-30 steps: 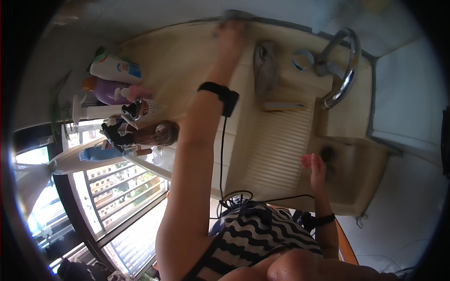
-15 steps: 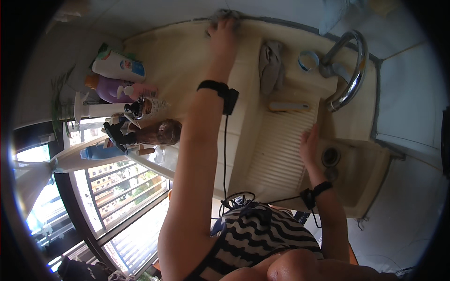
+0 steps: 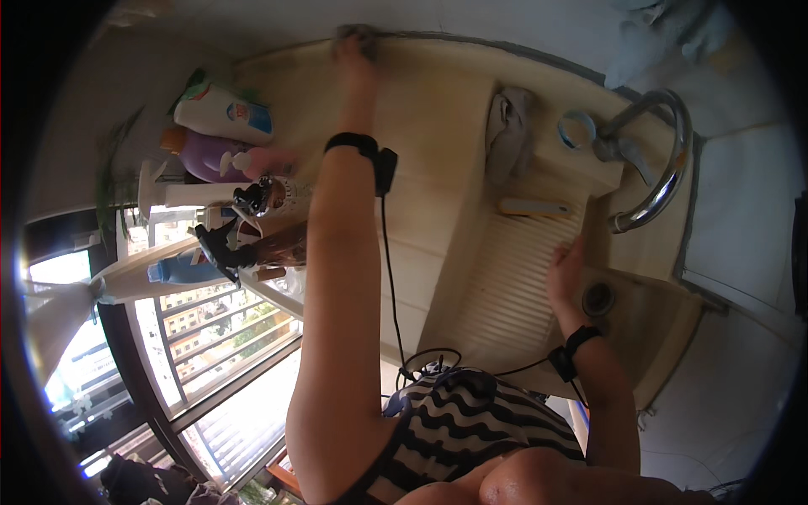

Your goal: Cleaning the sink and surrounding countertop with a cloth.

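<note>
My left arm stretches to the far edge of the cream laundry sink counter point(image 3: 421, 177). There my left hand point(image 3: 357, 61), somewhat blurred, presses a dark grey cloth point(image 3: 364, 35) against the back rim by the wall. My right hand point(image 3: 565, 273) rests at the edge between the ribbed washboard point(image 3: 497, 278) and the basin point(image 3: 623, 295); its fingers are loosely together and nothing shows in them. Just beyond it lies a flat brush or bar with a white top and yellowish rim point(image 3: 535, 208). A folded grey cloth point(image 3: 510, 139) lies farther back.
A curved chrome faucet point(image 3: 680, 160) rises at the right, beside a light blue ring point(image 3: 577, 130). Several bottles stand along the left, among them a white one point(image 3: 220, 115), a purple one point(image 3: 206, 156) and a brown spray bottle point(image 3: 278, 246). A dark drain point(image 3: 598, 298) sits in the basin.
My left hand has slid the dark grey cloth leftward along the back rim. My right hand stays at the washboard's edge. The whole view has shifted slightly.
</note>
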Available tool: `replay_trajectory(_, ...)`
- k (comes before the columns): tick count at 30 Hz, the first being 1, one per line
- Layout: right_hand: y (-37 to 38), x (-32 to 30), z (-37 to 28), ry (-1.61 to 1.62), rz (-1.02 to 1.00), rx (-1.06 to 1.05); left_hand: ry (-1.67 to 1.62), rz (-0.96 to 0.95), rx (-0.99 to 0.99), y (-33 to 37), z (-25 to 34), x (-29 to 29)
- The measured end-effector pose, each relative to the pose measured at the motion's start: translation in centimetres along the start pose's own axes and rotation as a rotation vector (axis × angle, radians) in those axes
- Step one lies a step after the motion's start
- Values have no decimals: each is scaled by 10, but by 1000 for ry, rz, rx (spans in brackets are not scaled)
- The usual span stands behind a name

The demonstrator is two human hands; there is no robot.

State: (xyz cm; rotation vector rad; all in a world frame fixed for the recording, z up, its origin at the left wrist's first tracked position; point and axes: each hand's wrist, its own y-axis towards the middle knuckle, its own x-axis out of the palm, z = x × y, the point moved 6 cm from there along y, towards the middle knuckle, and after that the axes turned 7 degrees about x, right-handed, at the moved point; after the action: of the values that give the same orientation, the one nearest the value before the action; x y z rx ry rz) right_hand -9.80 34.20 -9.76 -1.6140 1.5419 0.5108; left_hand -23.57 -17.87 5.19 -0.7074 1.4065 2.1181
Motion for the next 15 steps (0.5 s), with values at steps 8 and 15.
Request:
replay_trajectory(8, 0, 0, 2, -53, 97, -110, -3, -172, 187, -29, 92, 28)
replay_trajectory(15, 2, -10, 2, -23, 83, -77, -76, -255, 358, -77, 209, 21)
